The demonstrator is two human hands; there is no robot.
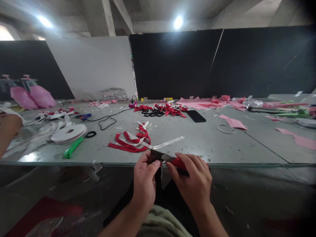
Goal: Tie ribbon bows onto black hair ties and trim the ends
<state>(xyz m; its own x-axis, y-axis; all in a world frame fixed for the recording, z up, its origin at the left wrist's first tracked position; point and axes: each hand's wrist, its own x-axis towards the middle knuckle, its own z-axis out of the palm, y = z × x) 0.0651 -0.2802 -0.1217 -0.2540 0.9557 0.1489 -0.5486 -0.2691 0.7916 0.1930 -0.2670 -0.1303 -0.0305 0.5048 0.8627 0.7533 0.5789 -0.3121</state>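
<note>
My right hand [194, 172] is wrapped round the red handle of a utility knife [160, 154]. Its flat blade points left and lies against the fingers of my left hand [145, 181]. That hand is pinched closed at the table's front edge, where a red and white ribbon [130, 148] runs into its fingers; the gripped part is mostly hidden. A strip of white printed ribbon [170, 143] sticks out to the right beyond the blade. More loops of the ribbon lie on the tabletop just ahead of my hands.
Red bows with black hair ties [154, 113] lie farther back beside a phone [196, 116]. At left are a white ribbon spool [69, 132], a green cutter [73, 147], a glue gun [84, 116] with its cord, and another person's arm [8, 131]. Pink scraps [234, 123] lie right.
</note>
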